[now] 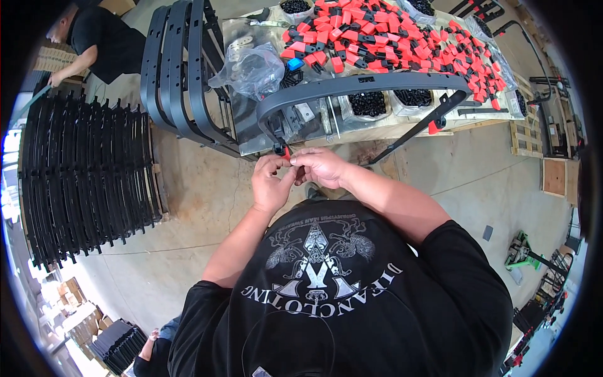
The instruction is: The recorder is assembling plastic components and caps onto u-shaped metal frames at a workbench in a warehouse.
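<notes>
A dark grey bent metal frame point(364, 84) rests across the near edge of the workbench, its two legs pointing down toward me. At the end of its left leg sits a small red piece point(287, 152) with a black part beside it. My left hand point(271, 183) is closed, its fingertips at this red piece. My right hand point(319, 167) meets it there, thumb and forefinger pinched together. Whatever lies between the fingers is too small or hidden to make out. A similar red piece point(434, 127) is on the frame's right leg.
A big heap of red-and-black pieces point(377, 34) covers the workbench point(251, 133). Tubs of black fasteners point(367, 104) and a clear plastic bag point(251, 70) are near. More bent frames point(173, 69) stand left, beside stacked black bars point(88, 176). A person point(100, 41) works beyond them.
</notes>
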Tool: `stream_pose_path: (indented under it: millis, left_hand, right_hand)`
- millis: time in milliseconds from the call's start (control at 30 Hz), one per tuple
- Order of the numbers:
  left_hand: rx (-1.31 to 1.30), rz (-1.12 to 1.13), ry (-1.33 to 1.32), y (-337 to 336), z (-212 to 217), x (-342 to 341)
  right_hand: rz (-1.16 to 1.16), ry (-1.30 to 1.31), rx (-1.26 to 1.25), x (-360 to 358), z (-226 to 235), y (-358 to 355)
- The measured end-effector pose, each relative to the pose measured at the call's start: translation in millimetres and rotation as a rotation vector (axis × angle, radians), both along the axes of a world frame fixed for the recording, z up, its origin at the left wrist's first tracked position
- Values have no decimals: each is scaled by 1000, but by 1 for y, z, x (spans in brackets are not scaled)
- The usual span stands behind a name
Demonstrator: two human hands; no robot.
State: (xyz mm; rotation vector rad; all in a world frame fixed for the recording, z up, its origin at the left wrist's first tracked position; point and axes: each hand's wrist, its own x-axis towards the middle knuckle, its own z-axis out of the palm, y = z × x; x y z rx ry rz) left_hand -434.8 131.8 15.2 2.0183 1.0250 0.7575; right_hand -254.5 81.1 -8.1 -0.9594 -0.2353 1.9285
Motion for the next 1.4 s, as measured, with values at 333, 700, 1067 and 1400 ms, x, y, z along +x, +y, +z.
stream_pose_path:
  millis: [333,700,1067,1400]
  left_hand:
    - [-209,144,187,29,-14,-8]
    - [-51,-113,764,52,10,8]
    - [-67,-125,795,54,10,10]
    - [-66,-108,750,52,10,10]
  right_hand:
    - [-105,-714,128,-12,-21,32]
    - [-238,-624,228,-23,-33,37]
    - [52,-595,-181,-16,-15,55]
    - [43,-919,-49,-23,-27,50]
